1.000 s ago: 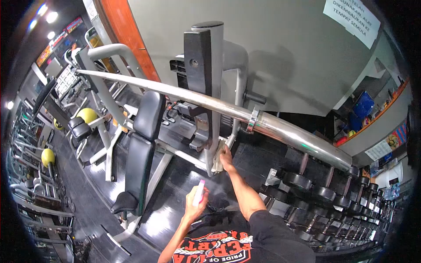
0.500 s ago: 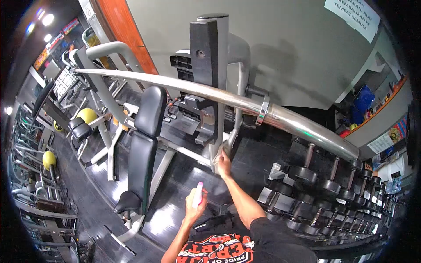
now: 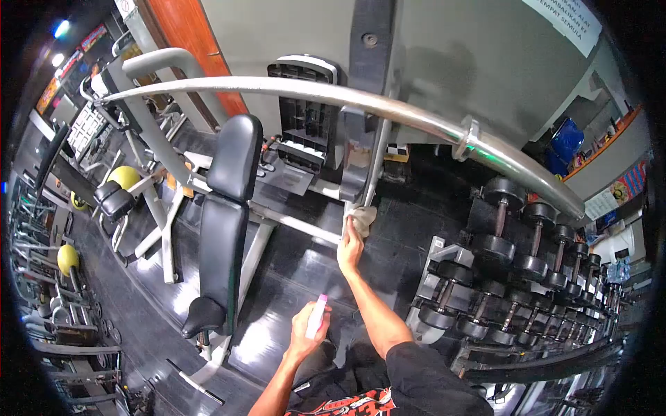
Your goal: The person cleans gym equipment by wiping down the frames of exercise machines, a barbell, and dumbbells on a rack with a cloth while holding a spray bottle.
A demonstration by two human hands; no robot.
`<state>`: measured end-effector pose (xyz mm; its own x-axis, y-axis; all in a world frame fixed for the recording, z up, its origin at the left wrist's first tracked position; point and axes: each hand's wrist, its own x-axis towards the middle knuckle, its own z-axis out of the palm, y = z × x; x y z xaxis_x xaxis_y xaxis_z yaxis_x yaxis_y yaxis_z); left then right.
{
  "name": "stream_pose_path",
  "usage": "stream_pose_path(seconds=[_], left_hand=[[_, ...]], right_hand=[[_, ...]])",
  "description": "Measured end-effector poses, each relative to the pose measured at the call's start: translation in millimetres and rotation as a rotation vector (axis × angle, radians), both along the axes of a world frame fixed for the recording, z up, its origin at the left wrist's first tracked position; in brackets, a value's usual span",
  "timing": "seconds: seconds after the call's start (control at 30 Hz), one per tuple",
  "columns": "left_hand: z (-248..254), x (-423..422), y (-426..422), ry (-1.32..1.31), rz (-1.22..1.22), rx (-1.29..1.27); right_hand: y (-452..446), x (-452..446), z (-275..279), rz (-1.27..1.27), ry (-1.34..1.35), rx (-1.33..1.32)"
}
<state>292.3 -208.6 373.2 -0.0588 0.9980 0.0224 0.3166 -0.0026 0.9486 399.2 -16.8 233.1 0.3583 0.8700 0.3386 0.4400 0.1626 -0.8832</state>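
Note:
My right hand (image 3: 350, 251) presses a pale cloth (image 3: 364, 220) against the foot of the bench press's grey upright (image 3: 356, 163). Its fingers are closed on the cloth, part of which sticks out on the right. Lower and to the left, my left hand (image 3: 302, 338) is wrapped round a slim white bottle with a pink top (image 3: 317, 319), held off the equipment; its lower end is hidden by the fingers. Left of both hands stands the black padded bench (image 3: 223, 253). A steel barbell (image 3: 291, 85) crosses above my right hand.
Racked dumbbells (image 3: 496, 247) fill the right side. A low grey frame bar (image 3: 298, 225) joins the bench to the upright. Further left are more machines and a yellow ball (image 3: 125, 178). A black step platform (image 3: 305, 114) leans against the wall.
The view has shifted, so the barbell and upright appear higher. My right hand stays at the upright's foot, with more of the cloth showing on its right. The left hand keeps the bottle.

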Motion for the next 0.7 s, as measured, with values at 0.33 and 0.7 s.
stream_pose_path(seconds=[0.33,0.7], left_hand=[[-29,-38,-38,0.015,-0.124,-0.125],[-43,-42,-36,0.054,-0.17,-0.131]], right_hand=[[19,0,-27,-0.016,-0.304,0.143],[14,-25,-196,-0.178,0.732,-0.419]])
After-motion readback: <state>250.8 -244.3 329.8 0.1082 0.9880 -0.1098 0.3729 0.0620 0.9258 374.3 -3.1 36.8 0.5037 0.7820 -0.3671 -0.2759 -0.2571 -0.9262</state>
